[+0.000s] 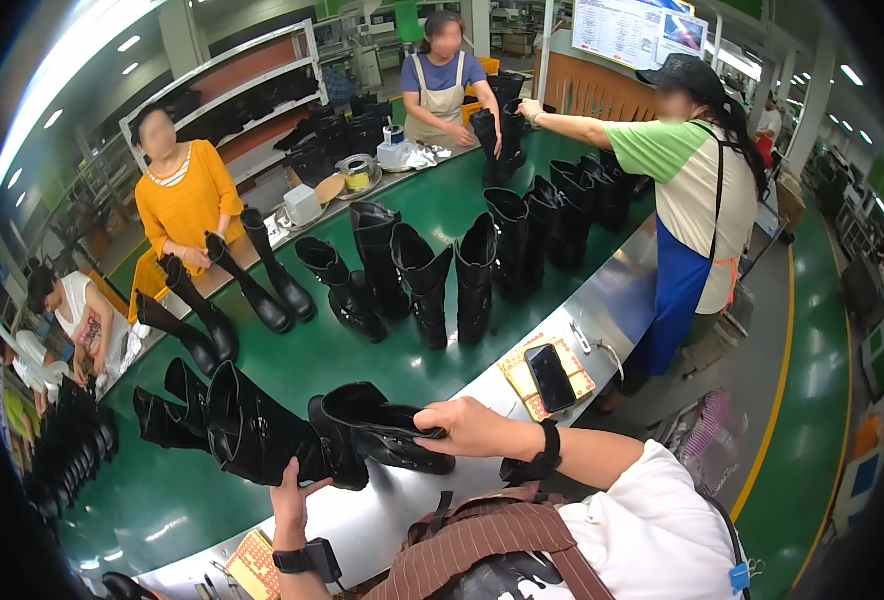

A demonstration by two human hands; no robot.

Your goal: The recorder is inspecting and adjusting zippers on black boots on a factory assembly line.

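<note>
At the near edge of the green work surface, a black buckled boot [262, 425] lies tilted, its shaft opening toward the left. Supporting its underside is my left hand [297, 500], fingers bent against the leather. Just to the right, a second black boot [387, 445] leans over, its open top facing up. My right hand [477, 428] pinches that boot's top edge between thumb and fingers. The two boots meet or overlap in the middle. Behind my left hand's boot, another pair of black boots [167, 410] lies on the surface.
Many black boots [427, 285] stand across the green table [552, 300]. A phone [549, 378] rests on an orange-patterned pad to the right. Co-workers stand around: one in orange [187, 195], one at the far side [442, 90], one in a blue apron [682, 270].
</note>
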